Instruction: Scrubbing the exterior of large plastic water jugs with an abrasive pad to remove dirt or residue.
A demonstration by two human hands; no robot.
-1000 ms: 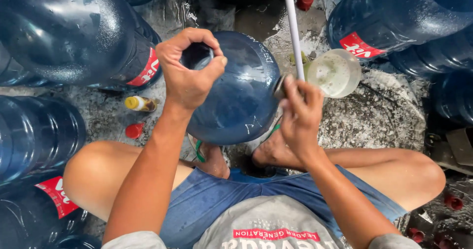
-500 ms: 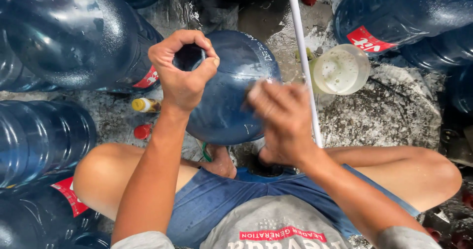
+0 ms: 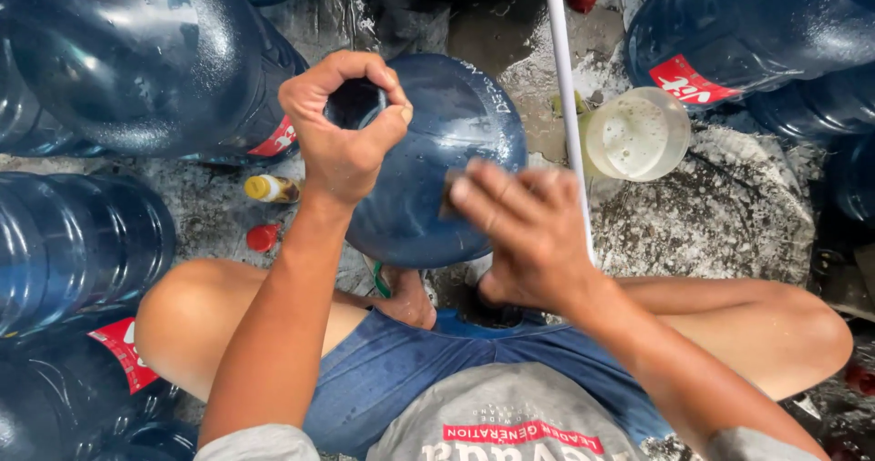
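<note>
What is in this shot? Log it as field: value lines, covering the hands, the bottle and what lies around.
left hand: grips the neck of the large blue bottle
right hand: blurred, on the bottle's side; whether it holds anything cannot be told
bottle pose: tilted between the person's knees, mouth uncapped
white pipe: thin, runs down past the right hand
round container: translucent, foamy liquid inside, on the ground at right
red caps: on the wet ground
small yellow-capped bottle: lying left of the big one
surroundings: more blue bottles around

Wet grey concrete floor point(image 3: 729, 233), ringed by big blue water jugs point(image 3: 137, 60) in daylight.
</note>
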